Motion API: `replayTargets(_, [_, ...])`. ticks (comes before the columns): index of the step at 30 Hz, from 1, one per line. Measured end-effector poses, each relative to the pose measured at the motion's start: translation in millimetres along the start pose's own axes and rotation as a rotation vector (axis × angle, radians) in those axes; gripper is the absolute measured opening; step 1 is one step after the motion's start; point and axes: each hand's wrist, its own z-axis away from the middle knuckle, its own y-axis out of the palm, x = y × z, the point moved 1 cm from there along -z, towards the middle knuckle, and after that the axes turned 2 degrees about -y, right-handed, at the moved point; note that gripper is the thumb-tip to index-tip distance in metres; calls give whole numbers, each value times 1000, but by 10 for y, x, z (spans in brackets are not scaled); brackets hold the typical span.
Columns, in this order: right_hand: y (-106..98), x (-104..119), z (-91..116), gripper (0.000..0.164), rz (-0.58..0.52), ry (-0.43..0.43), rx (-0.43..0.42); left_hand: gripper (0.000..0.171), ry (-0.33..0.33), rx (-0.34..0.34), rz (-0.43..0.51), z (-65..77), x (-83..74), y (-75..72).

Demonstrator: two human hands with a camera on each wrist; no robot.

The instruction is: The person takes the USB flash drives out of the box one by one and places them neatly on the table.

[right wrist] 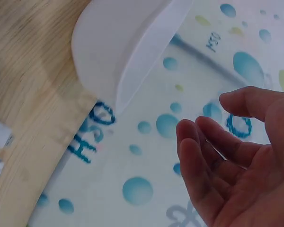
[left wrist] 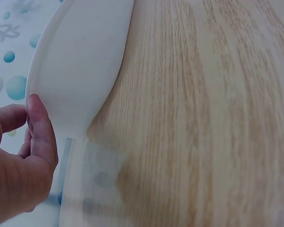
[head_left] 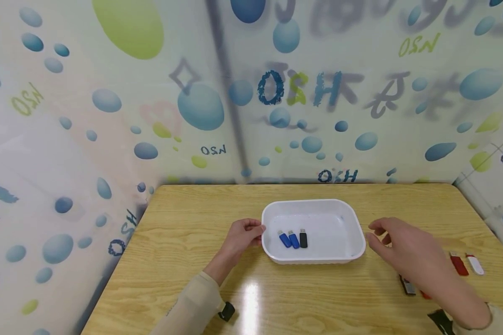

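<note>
A white plastic tray [head_left: 327,232] sits on the wooden table, with two blue USB sticks [head_left: 294,240] and a black USB stick [head_left: 303,239] lying side by side in its left half. My left hand [head_left: 241,237] pinches the tray's left rim between thumb and fingers, which the left wrist view also shows. Just off the tray's right end hovers my right hand [head_left: 406,249], fingers loosely bent and apart from the thumb. Nothing is between them in the right wrist view, where the hand [right wrist: 236,165] is clear of the tray [right wrist: 113,47].
On the table's right side lie a red USB stick [head_left: 458,264], a white one with a red end [head_left: 475,264] and a black-and-silver one [head_left: 407,285]. Another red piece [head_left: 425,295] is mostly hidden under my right forearm. A patterned wall covering [head_left: 251,153] stands behind the table.
</note>
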Motion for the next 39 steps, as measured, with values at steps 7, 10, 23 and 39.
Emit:
replayTargets(7, [140,280,-200,43,36,-94,-25,27,5,-4,-9,168,-164,32])
replayTargets(10, [203,370,-287,40,34,-122,-27,27,11,-3,-7,181,-171,32])
replayTargets(23, [448,618,-600,31,7,-228,13,29,15,1,-3,47,-38,10])
replayTargets(39, [820,798,-850,33,19,-139,192,32,27,-14,25,-93,120,1])
